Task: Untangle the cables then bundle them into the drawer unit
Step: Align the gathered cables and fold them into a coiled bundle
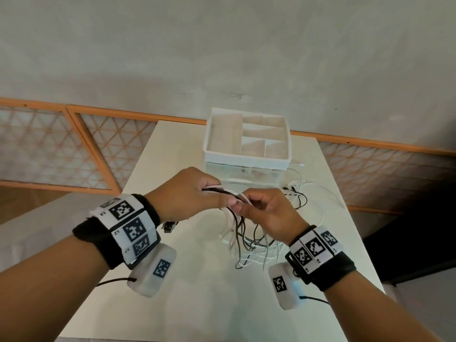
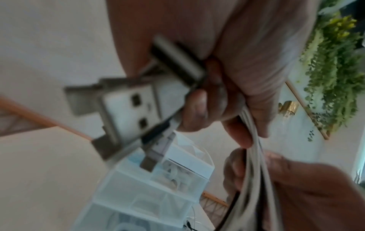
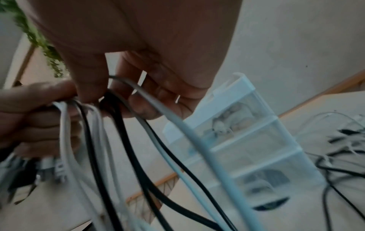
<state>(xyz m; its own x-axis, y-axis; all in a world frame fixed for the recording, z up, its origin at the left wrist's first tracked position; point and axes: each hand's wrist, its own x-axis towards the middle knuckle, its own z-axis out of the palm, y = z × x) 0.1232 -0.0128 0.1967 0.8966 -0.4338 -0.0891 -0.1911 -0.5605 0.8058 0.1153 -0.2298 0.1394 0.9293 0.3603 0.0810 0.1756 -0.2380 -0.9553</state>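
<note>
A tangle of white and black cables (image 1: 249,240) hangs from both hands down to the white table (image 1: 197,304). My left hand (image 1: 197,193) grips a bunch of cable ends above the table, and USB plugs (image 2: 126,107) stick out behind its curled fingers. My right hand (image 1: 261,211) pinches strands (image 3: 116,118) right beside the left hand's fingertips. The translucent drawer unit (image 1: 246,169) stands just beyond the hands, with a divided open tray (image 1: 246,137) on top. Its drawers (image 3: 254,137) look closed, with some contents inside.
More loose cables (image 1: 301,193) lie on the table to the right of the drawer unit. The table ends close on the right and left. Behind it runs a wall with an orange-framed lattice panel (image 1: 74,144). A green hanging plant (image 2: 331,78) shows in the left wrist view.
</note>
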